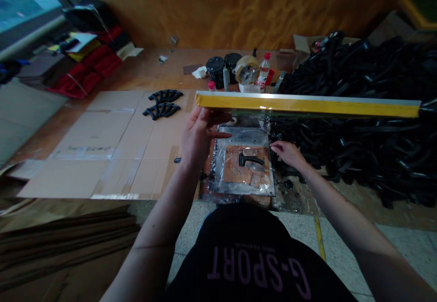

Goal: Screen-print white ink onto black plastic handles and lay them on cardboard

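Note:
My left hand (198, 133) holds up the left end of a long yellow-edged screen frame (307, 105), seen nearly edge-on, with some fingers stretched out beneath it. Under the frame, a black curved handle-like part (251, 160) lies on a brown patch of a grey plate (218, 156). At the plate's right edge is my right hand (288, 153), its fingertips drawn together; what they hold, if anything, cannot be made out. Two rows of similar black parts (162, 110) lie on flattened cardboard (116, 138) to the left.
A large heap of black parts (355, 152) covers the right side. Behind the frame stand black tubs (215, 71), a tape roll (247, 70) and a red-capped bottle (265, 67). Red bundles (92, 72) lie at the far left, with stacked cardboard (68, 247) below.

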A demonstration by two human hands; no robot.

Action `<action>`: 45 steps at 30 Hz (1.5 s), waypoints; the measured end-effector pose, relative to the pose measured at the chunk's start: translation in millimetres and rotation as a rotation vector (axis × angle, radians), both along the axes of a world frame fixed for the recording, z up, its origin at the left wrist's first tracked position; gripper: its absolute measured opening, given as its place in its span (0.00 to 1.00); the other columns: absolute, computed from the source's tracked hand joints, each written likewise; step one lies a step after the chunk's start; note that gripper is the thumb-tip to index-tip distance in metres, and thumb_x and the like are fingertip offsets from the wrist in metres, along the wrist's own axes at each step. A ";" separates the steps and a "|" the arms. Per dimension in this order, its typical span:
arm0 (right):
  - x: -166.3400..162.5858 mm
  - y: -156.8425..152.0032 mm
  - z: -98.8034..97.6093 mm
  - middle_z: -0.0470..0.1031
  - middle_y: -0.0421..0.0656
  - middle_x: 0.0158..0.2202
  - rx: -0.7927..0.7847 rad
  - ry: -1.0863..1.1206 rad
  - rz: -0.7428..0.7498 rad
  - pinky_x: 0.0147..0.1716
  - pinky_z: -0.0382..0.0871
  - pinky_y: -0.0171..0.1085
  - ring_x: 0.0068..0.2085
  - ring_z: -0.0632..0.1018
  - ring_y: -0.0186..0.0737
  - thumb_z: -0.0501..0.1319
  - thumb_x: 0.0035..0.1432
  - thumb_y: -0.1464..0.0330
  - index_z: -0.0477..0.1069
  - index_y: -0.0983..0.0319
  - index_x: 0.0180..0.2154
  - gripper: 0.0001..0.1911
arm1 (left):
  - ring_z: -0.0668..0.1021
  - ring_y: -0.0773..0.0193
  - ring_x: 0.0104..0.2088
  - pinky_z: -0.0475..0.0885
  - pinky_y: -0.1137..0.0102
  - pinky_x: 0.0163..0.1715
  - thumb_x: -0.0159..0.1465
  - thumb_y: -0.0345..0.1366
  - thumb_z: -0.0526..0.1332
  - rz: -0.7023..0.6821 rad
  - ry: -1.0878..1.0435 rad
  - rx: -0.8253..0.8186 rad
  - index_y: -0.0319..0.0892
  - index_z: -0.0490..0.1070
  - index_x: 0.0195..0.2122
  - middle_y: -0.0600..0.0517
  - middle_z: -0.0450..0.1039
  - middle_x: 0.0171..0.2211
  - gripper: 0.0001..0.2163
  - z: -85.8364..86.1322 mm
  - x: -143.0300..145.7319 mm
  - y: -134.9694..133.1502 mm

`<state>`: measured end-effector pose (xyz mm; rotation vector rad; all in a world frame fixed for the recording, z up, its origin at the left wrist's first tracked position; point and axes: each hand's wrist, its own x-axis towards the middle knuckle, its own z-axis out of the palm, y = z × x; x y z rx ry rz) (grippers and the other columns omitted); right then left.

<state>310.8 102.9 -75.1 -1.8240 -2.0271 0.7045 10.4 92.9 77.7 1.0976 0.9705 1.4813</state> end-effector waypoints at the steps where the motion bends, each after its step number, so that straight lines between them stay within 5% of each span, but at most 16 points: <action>1: 0.5 -0.4 -0.6 0.80 0.43 0.37 0.003 0.003 0.003 0.36 0.68 0.37 0.36 0.78 0.41 0.56 0.60 0.64 0.76 0.59 0.41 0.12 | 0.80 0.62 0.37 0.78 0.72 0.29 0.63 0.48 0.56 -0.002 -0.003 0.003 0.45 0.71 0.42 0.50 0.78 0.34 0.14 -0.1 0.0 0.1; 11: 1.8 -1.2 5.7 0.80 0.42 0.33 0.018 0.053 -0.017 0.34 0.69 0.36 0.32 0.77 0.38 0.57 0.58 0.65 0.77 0.58 0.40 0.11 | 0.81 0.62 0.37 0.78 0.71 0.30 0.63 0.48 0.56 -0.015 0.002 0.009 0.45 0.71 0.44 0.50 0.77 0.33 0.15 -0.2 -1.3 1.8; 28: 31.7 20.4 30.8 0.76 0.44 0.30 0.128 0.475 -0.292 0.22 0.66 0.33 0.24 0.72 0.34 0.59 0.54 0.58 0.75 0.62 0.40 0.17 | 0.81 0.62 0.34 0.77 0.71 0.29 0.62 0.47 0.57 -0.042 -0.019 -0.069 0.43 0.71 0.42 0.50 0.78 0.29 0.14 -8.1 -3.9 16.5; 38: 25.4 14.6 17.4 0.76 0.42 0.30 0.076 0.388 -0.226 0.23 0.66 0.33 0.24 0.73 0.34 0.57 0.56 0.60 0.75 0.62 0.40 0.16 | 0.80 0.64 0.31 0.76 0.74 0.26 0.64 0.46 0.56 -0.047 0.001 -0.093 0.43 0.69 0.48 0.50 0.78 0.29 0.16 -2.5 -2.8 12.1; 45: -16.1 -19.8 13.2 0.80 0.43 0.37 0.022 0.088 0.022 0.37 0.69 0.37 0.35 0.78 0.39 0.55 0.61 0.64 0.75 0.60 0.41 0.13 | 0.80 0.64 0.31 0.75 0.74 0.25 0.64 0.46 0.55 -0.035 0.032 -0.101 0.44 0.69 0.49 0.50 0.77 0.30 0.16 -4.6 -3.9 12.8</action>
